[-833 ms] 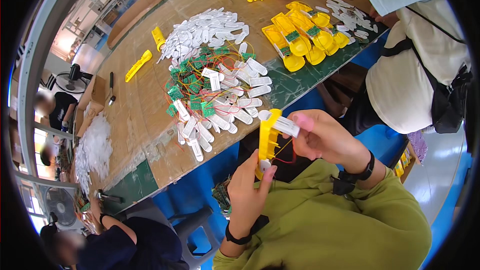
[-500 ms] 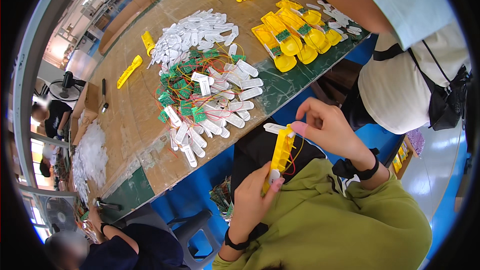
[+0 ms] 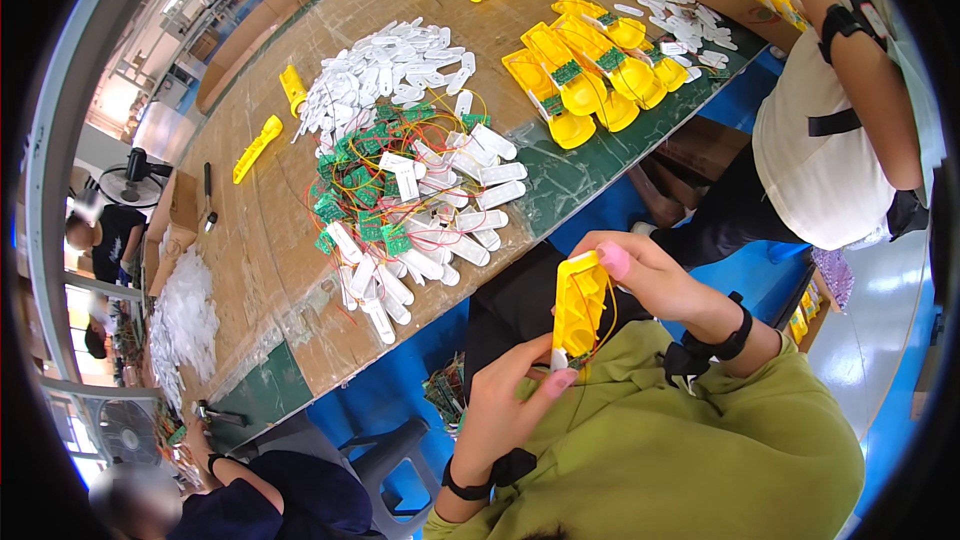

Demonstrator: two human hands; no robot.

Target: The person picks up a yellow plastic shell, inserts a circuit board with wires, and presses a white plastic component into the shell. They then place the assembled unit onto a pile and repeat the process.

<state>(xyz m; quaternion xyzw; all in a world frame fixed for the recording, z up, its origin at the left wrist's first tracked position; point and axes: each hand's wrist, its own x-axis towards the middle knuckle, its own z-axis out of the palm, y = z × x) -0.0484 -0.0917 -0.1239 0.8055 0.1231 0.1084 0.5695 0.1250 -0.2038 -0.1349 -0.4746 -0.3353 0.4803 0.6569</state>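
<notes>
Between left hand (image 3: 505, 400) and right hand (image 3: 640, 275), pink-nailed: a yellow plastic casing (image 3: 578, 305), red and yellow wires (image 3: 598, 325) trailing from it. Below the grip, olive-green sleeves (image 3: 660, 440), black wristbands (image 3: 728, 340). Beyond the grip, on a brown cardboard tabletop (image 3: 260, 240): white plastic pieces (image 3: 470, 190), green circuit boards (image 3: 360, 190) tangled in red and yellow wires. Further off to the right, yellow casings (image 3: 585, 80) with green boards on a dark green mat (image 3: 570, 165). Blue floor (image 3: 400, 380) under the grip.
</notes>
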